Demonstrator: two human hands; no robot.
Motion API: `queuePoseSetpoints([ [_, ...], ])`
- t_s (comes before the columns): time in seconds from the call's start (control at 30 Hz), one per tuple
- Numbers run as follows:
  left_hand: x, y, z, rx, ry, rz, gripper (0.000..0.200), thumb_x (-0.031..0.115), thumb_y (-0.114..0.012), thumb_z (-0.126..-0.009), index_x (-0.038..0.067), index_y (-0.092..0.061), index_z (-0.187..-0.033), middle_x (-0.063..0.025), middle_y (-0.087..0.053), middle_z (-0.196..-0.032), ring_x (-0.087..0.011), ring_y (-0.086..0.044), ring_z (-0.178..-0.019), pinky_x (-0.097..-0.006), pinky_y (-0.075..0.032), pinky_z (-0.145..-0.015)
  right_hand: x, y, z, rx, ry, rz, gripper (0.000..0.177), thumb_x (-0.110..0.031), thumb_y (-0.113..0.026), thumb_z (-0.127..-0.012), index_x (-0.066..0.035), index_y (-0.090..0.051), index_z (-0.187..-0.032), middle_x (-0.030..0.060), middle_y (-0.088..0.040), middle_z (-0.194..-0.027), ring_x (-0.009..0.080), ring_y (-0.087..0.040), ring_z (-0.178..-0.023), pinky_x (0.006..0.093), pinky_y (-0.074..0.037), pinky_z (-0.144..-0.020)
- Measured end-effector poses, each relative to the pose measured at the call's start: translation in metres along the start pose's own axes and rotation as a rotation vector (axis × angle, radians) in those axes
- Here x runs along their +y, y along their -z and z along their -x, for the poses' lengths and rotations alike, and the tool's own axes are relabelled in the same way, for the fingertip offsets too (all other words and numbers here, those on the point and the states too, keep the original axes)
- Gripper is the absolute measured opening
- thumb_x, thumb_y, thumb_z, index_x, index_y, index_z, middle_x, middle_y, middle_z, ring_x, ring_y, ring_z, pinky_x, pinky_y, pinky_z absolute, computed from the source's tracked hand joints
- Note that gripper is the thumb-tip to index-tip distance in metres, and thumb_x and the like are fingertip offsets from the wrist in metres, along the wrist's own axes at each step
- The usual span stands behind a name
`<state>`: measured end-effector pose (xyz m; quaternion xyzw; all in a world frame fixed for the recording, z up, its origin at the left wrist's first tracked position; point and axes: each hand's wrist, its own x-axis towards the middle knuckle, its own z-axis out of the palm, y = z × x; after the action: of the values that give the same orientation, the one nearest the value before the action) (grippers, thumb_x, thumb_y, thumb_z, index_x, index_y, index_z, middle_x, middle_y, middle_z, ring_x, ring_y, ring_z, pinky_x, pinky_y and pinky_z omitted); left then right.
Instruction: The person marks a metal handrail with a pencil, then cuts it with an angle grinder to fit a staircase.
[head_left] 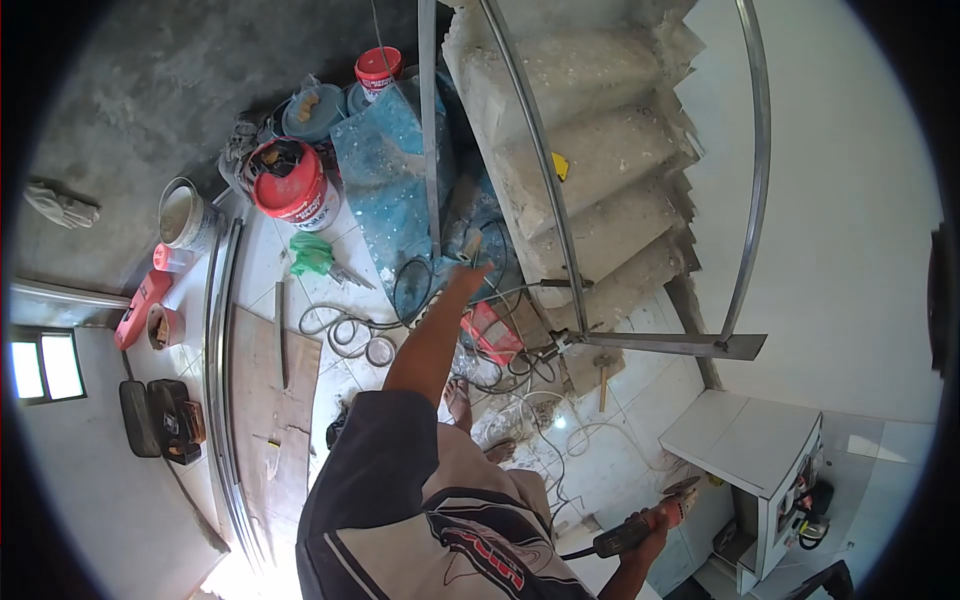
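My left hand (pixel 474 274) is stretched out at the lower end of an upright metal bar (pixel 430 150), beside a small pale object. Its fingers are too small to make out, so whether it grips anything is unclear. Low on the right, my right hand (pixel 655 530) is wrapped round an angle grinder (pixel 622 537), its disc pointing up and right. Curved metal tubes (pixel 535 125) rise in front of the concrete stairs (pixel 590 130). A flat metal bar (pixel 680 345) joins their lower ends.
Cables (pixel 345 325) coil on the tiled floor around my feet. Red-lidded buckets (pixel 290 190) and a blue sheet (pixel 375 165) lie upper left. Long metal profiles (pixel 215 370) run beside a wooden board (pixel 260 400). A hammer (pixel 603 385) lies near the stairs, a white cabinet (pixel 740 440) stands right.
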<state>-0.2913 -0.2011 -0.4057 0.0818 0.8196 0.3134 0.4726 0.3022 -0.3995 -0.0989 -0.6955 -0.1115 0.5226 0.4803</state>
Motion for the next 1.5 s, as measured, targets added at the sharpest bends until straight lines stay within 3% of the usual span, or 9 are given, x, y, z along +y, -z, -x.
queuePoseSetpoints([
  [0.1, -0.041, -0.003, 0.001, -0.267, -0.293, -0.571, 0.081, 0.066, -0.068, -0.084, -0.001, -0.065, -0.129, -0.0281, -0.062, -0.134, -0.0399, -0.064, -0.121, -0.0510, -0.056, -0.090, 0.009, -0.017, 0.013, 0.009, 0.020, 0.009, 0.030, -0.036, -0.062, -0.098, -0.009, -0.056, -0.110, 0.0095, -0.064, -0.088, 0.0250, -0.064, -0.073, 0.0386, -0.056, -0.068],
  [0.17, -0.071, 0.002, 0.076, -0.212, -0.434, -0.552, 0.067, 0.064, -0.059, -0.091, 0.002, -0.073, -0.114, -0.0274, -0.070, -0.116, -0.0415, -0.068, -0.109, -0.0498, -0.056, -0.087, 0.020, -0.016, 0.014, -0.029, 0.011, -0.017, 0.030, -0.035, -0.063, -0.098, -0.009, -0.056, -0.110, 0.0096, -0.064, -0.087, 0.0249, -0.065, -0.073, 0.0380, -0.057, -0.067],
  [0.2, -0.147, -0.036, 0.034, -0.229, -0.638, -0.667, 0.054, 0.057, -0.057, -0.095, 0.007, -0.074, -0.108, -0.0243, -0.072, -0.105, -0.0451, -0.069, -0.101, -0.0528, -0.055, -0.086, 0.025, -0.014, 0.014, -0.068, 0.004, -0.036, 0.030, -0.035, -0.063, -0.097, -0.009, -0.056, -0.110, 0.0098, -0.064, -0.087, 0.0248, -0.065, -0.073, 0.0375, -0.057, -0.066],
  [0.43, -0.228, -0.056, 0.288, -0.798, -0.066, -0.206, 0.076, 0.063, -0.072, -0.086, -0.001, -0.066, -0.126, -0.0154, -0.069, -0.112, -0.0231, -0.066, -0.098, -0.0395, -0.054, -0.080, 0.054, 0.009, 0.039, -0.153, -0.025, -0.175, 0.031, -0.034, -0.064, -0.096, -0.007, -0.055, -0.110, 0.0107, -0.065, -0.088, 0.0243, -0.066, -0.074, 0.0367, -0.058, -0.066],
  [0.7, -0.188, -0.072, 0.514, -1.583, -0.297, -0.251, 0.093, 0.074, -0.059, -0.090, -0.003, -0.052, -0.142, -0.0168, -0.064, -0.126, -0.0221, -0.062, -0.110, -0.0352, -0.051, -0.093, 0.086, 0.061, 0.063, -0.287, -0.015, -0.358, 0.041, -0.039, -0.067, -0.093, -0.003, -0.057, -0.108, 0.0098, -0.064, -0.091, 0.0239, -0.066, -0.078, 0.0365, -0.058, -0.071],
  [0.97, -0.183, -0.062, 0.580, -1.210, -0.396, -0.314, 0.090, 0.073, -0.071, -0.083, -0.004, -0.047, -0.124, -0.0167, -0.067, -0.101, -0.0276, -0.067, -0.091, -0.0378, -0.052, -0.080, 0.097, 0.065, 0.069, -0.358, 0.110, -0.426, 0.046, -0.041, -0.066, -0.092, -0.002, -0.055, -0.115, 0.0132, -0.062, -0.101, 0.0259, -0.065, -0.087, 0.0383, -0.057, -0.078],
  [1.23, -0.127, -0.053, 0.562, -1.257, -0.551, -0.394, 0.084, 0.066, -0.070, -0.087, -0.006, -0.043, -0.123, -0.0204, -0.067, -0.099, -0.0326, -0.068, -0.095, -0.0407, -0.051, -0.081, 0.074, 0.032, 0.067, -0.520, 0.054, -0.846, 0.087, -0.073, -0.049, -0.095, -0.003, -0.043, -0.146, 0.0211, -0.061, -0.125, 0.0374, -0.063, -0.105, 0.0505, -0.052, -0.093],
  [1.37, -0.102, -0.061, 0.527, -1.260, -0.601, -0.336, 0.079, 0.065, -0.070, -0.087, -0.004, -0.045, -0.116, -0.0182, -0.066, -0.094, -0.0300, -0.068, -0.088, -0.0402, -0.052, -0.078, 0.078, 0.011, 0.022, -0.759, 0.112, -0.872, 0.065, -0.054, -0.044, -0.104, -0.002, -0.045, -0.144, 0.0197, -0.057, -0.131, 0.0353, -0.060, -0.113, 0.0494, -0.049, -0.098],
  [1.5, -0.047, -0.035, 0.488, -1.420, -0.508, -0.303, 0.074, 0.064, -0.071, -0.087, -0.002, -0.045, -0.110, -0.0147, -0.065, -0.088, -0.0240, -0.067, -0.073, -0.0357, -0.054, -0.066, 0.075, -0.041, 0.033, -0.640, 0.200, -0.844, 0.057, -0.046, -0.042, -0.107, -0.003, -0.046, -0.143, 0.0181, -0.058, -0.129, 0.0343, -0.060, -0.113, 0.0493, -0.048, -0.099],
])
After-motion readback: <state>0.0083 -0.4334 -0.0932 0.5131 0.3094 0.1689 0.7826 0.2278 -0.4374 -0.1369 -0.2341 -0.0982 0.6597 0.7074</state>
